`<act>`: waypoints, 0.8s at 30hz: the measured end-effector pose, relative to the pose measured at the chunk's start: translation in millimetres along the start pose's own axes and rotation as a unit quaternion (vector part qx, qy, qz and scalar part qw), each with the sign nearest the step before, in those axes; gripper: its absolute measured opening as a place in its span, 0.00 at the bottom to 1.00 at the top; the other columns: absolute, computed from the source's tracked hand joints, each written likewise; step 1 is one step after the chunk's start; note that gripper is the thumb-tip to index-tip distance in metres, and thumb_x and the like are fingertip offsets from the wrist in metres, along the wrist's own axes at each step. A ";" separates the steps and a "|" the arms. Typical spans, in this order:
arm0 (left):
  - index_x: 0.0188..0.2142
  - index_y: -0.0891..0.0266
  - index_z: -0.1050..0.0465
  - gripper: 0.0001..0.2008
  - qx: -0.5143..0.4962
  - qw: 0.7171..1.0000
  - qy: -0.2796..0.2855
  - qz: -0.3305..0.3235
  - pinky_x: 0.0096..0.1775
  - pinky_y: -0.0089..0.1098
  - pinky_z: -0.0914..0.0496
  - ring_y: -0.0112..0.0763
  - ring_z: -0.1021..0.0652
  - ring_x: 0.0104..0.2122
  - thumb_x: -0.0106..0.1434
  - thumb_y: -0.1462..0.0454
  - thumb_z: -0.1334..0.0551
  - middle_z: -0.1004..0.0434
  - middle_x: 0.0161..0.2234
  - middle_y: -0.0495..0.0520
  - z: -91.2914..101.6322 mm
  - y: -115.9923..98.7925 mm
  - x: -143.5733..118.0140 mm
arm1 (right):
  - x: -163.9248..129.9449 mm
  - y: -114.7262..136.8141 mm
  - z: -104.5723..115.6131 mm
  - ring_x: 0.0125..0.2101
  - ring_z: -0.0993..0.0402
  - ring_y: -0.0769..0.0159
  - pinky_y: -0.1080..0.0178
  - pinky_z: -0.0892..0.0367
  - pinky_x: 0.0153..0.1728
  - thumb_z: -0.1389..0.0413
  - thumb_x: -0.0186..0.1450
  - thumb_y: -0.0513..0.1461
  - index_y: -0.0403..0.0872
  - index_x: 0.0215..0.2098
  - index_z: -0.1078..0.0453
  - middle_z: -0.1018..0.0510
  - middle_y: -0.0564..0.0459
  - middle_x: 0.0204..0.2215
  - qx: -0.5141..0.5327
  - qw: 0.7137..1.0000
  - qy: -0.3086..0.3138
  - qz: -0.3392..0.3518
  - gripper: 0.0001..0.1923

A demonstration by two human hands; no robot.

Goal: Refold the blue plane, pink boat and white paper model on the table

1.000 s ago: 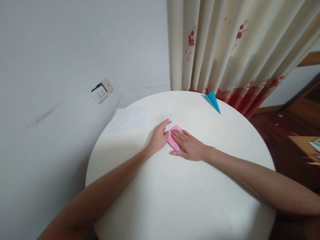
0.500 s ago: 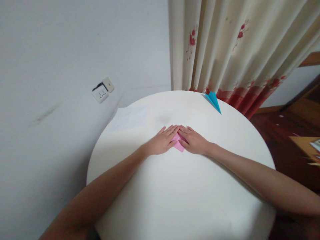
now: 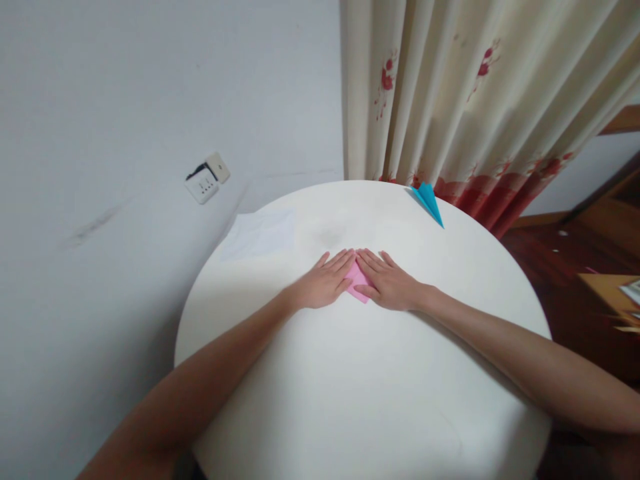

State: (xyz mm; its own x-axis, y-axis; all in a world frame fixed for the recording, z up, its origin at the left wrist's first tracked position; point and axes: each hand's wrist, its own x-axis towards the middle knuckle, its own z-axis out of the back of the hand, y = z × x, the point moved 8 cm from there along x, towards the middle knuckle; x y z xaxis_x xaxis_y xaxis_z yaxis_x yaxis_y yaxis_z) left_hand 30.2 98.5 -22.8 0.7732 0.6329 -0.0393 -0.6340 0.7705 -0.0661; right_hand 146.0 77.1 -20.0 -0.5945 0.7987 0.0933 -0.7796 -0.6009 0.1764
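A piece of pink paper (image 3: 358,279) lies on the white round table (image 3: 350,387), partly covered by both hands. My left hand (image 3: 325,282) rests flat on its left side, fingers stretched out and pointing toward the far edge. On the right side, my right hand (image 3: 388,281) presses down flat too, its fingers extended and its thumb across the paper's near part. The fingertips of both hands come close together at the paper's far end. Most of the paper's outline is hidden under the hands, so its full shape cannot be made out.
A blue folded paper plane (image 3: 429,203) lies near the table's far right edge. A white sheet (image 3: 260,233) lies at the far left. Behind stand a wall with a socket (image 3: 202,185) and a cream curtain (image 3: 430,93) with red flowers.
My right hand has shifted slightly, its fingers spreading a little, and more of the pink paper shows between the hands. My left hand has stayed nearly in place.
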 end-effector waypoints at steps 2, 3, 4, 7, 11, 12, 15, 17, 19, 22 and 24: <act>0.71 0.64 0.64 0.31 -0.001 1.000 -0.005 -0.001 0.67 0.44 0.59 0.36 0.57 0.71 0.75 0.53 0.65 0.62 0.72 0.59 -1.6 2.1 0.1 | -0.5 -0.9 0.4 0.70 0.63 0.51 0.42 0.61 0.67 0.67 0.72 0.57 0.39 0.73 0.64 0.56 0.37 0.71 0.003 1.000 0.005 -0.008 0.41; 0.72 0.63 0.65 0.31 -0.001 1.000 -0.006 -0.002 0.67 0.44 0.59 0.36 0.57 0.71 0.75 0.53 0.65 0.62 0.72 0.58 -2.3 3.4 0.0 | -0.7 -1.7 0.6 0.70 0.63 0.52 0.41 0.61 0.67 0.68 0.73 0.57 0.39 0.73 0.64 0.57 0.38 0.71 0.006 1.000 0.009 -0.013 0.41; 0.72 0.62 0.65 0.31 -0.001 1.000 -0.007 -0.003 0.67 0.44 0.59 0.36 0.57 0.71 0.75 0.53 0.64 0.62 0.72 0.58 -3.0 4.7 -0.2 | -0.8 -2.9 0.7 0.70 0.63 0.52 0.41 0.61 0.67 0.68 0.73 0.56 0.40 0.73 0.63 0.57 0.40 0.71 0.011 1.000 0.014 -0.017 0.39; 0.72 0.60 0.67 0.32 0.000 1.000 -0.005 -0.007 0.67 0.46 0.58 0.37 0.57 0.71 0.74 0.51 0.63 0.62 0.72 0.57 -4.0 7.0 -1.1 | -1.2 -10.1 0.9 0.70 0.61 0.54 0.41 0.60 0.67 0.69 0.74 0.52 0.43 0.73 0.60 0.56 0.43 0.71 0.016 0.999 0.019 -0.041 0.35; 0.72 0.54 0.62 0.30 -0.003 1.000 0.009 -0.011 0.67 0.50 0.59 0.41 0.57 0.71 0.74 0.50 0.63 0.64 0.72 0.55 -3.6 5.5 -2.1 | -3.2 -29.4 0.9 0.70 0.59 0.53 0.40 0.56 0.66 0.68 0.74 0.46 0.40 0.71 0.54 0.54 0.42 0.71 0.000 0.995 0.009 -0.102 0.32; 0.72 0.51 0.61 0.29 -0.006 1.000 0.013 -0.011 0.67 0.51 0.59 0.42 0.57 0.71 0.74 0.50 0.63 0.65 0.72 0.55 -3.1 4.7 -2.2 | -3.8 -34.8 0.8 0.70 0.58 0.52 0.40 0.55 0.66 0.68 0.74 0.45 0.39 0.71 0.53 0.53 0.41 0.71 -0.003 0.993 0.004 -0.115 0.31; 0.71 0.44 0.59 0.28 -0.017 0.999 0.025 -0.011 0.66 0.54 0.58 0.46 0.57 0.71 0.74 0.49 0.63 0.67 0.73 0.53 -1.1 2.6 -2.5 | -4.3 -50.7 1.5 0.69 0.56 0.50 0.39 0.52 0.65 0.65 0.73 0.40 0.37 0.70 0.52 0.51 0.39 0.70 -0.007 0.989 -0.017 -0.145 0.30; 0.70 0.40 0.59 0.27 -0.024 0.999 0.031 -0.011 0.66 0.55 0.58 0.48 0.58 0.71 0.74 0.49 0.62 0.68 0.73 0.52 -0.4 1.7 -2.7 | -3.5 -60.1 2.8 0.69 0.54 0.49 0.39 0.50 0.64 0.63 0.72 0.37 0.36 0.69 0.50 0.49 0.37 0.70 0.001 0.986 -0.039 -0.164 0.29; 0.70 0.39 0.58 0.26 -0.028 0.999 0.035 -0.012 0.65 0.56 0.58 0.48 0.58 0.71 0.74 0.49 0.62 0.70 0.73 0.51 -0.1 1.5 -2.6 | -2.2 -66.1 5.6 0.68 0.51 0.51 0.41 0.49 0.64 0.63 0.71 0.35 0.36 0.68 0.47 0.45 0.37 0.69 0.019 0.981 -0.067 -0.181 0.28; 0.70 0.38 0.58 0.26 -0.033 0.998 0.042 -0.014 0.66 0.56 0.59 0.48 0.59 0.71 0.74 0.49 0.62 0.71 0.73 0.48 -0.4 1.6 -2.1 | 1.1 -61.4 8.8 0.68 0.51 0.55 0.46 0.48 0.65 0.64 0.73 0.39 0.38 0.68 0.47 0.43 0.39 0.68 0.043 0.980 -0.091 -0.172 0.28; 0.69 0.37 0.57 0.26 -0.036 0.998 0.048 -0.016 0.66 0.56 0.60 0.48 0.59 0.71 0.74 0.48 0.61 0.71 0.73 0.47 -0.6 2.0 -1.5 | 3.6 -50.4 8.0 0.69 0.53 0.55 0.46 0.50 0.66 0.64 0.74 0.43 0.39 0.69 0.49 0.45 0.40 0.69 0.034 0.986 -0.079 -0.143 0.29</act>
State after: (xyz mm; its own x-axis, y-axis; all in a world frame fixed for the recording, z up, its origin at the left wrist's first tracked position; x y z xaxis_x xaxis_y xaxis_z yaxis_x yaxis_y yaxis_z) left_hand 27.8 99.0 -23.5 0.7933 0.5945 -0.1317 -0.6086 0.7811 -0.1398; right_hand 184.7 110.6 -20.7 -0.3103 0.9332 0.1811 -0.8927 -0.3515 0.2821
